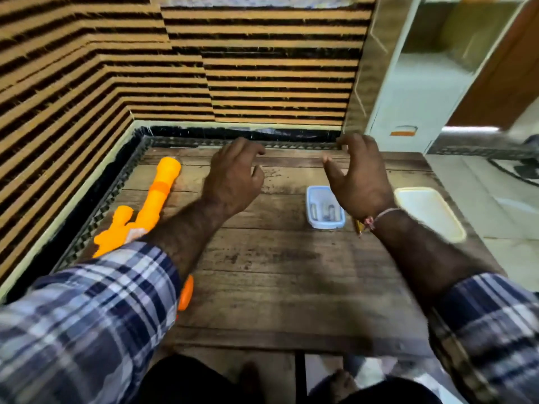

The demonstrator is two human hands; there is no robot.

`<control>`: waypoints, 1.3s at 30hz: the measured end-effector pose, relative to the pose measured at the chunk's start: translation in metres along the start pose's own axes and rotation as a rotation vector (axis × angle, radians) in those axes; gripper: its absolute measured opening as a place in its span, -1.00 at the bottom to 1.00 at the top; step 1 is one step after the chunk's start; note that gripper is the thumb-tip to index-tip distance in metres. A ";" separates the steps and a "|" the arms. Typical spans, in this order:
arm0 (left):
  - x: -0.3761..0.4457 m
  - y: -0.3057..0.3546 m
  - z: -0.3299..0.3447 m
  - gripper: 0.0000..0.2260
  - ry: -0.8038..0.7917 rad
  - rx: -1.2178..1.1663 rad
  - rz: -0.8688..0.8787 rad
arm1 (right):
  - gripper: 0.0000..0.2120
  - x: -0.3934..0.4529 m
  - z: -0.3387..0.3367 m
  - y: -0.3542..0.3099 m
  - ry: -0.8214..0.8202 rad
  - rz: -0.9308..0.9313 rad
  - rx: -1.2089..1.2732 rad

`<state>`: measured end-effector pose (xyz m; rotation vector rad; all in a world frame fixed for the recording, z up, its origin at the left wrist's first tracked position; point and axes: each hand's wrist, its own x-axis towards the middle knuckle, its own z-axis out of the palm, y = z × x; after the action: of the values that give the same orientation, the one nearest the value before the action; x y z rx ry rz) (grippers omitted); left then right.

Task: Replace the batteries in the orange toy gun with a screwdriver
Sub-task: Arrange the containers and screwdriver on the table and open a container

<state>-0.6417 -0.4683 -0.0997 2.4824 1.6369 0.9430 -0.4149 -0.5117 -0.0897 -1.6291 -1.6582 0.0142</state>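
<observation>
While both the left hand (233, 177) and right hand (360, 177) hover empty with fingers loosely spread, the orange toy gun (151, 204) lies at the wooden table's (277, 272) left edge, barrel pointing away from the person.

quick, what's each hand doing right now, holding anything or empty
Left hand: open, fingers curled, holding nothing, raised over the table.
Right hand: open, fingers spread, holding nothing, above the blue tray.

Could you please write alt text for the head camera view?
Two empty hands, left and right, hover open above a wooden table. An orange toy gun lies at left; a small blue tray and white lid at right.
</observation>
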 end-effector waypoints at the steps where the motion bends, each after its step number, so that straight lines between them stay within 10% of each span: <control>1: -0.009 0.007 -0.006 -0.71 0.001 -0.009 0.010 | -0.63 -0.010 -0.008 -0.005 -0.004 0.013 -0.004; 15: -0.102 0.028 -0.120 -0.59 -0.159 -0.120 -0.201 | -0.58 -0.095 -0.087 -0.084 -0.101 0.230 0.083; 39: -0.062 0.027 -0.014 -0.63 -0.298 -0.184 -0.223 | -0.07 -0.041 0.022 -0.029 -0.444 0.547 -0.276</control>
<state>-0.6423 -0.5369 -0.1083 2.1425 1.6044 0.6301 -0.4568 -0.5404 -0.1112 -2.3834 -1.5131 0.4694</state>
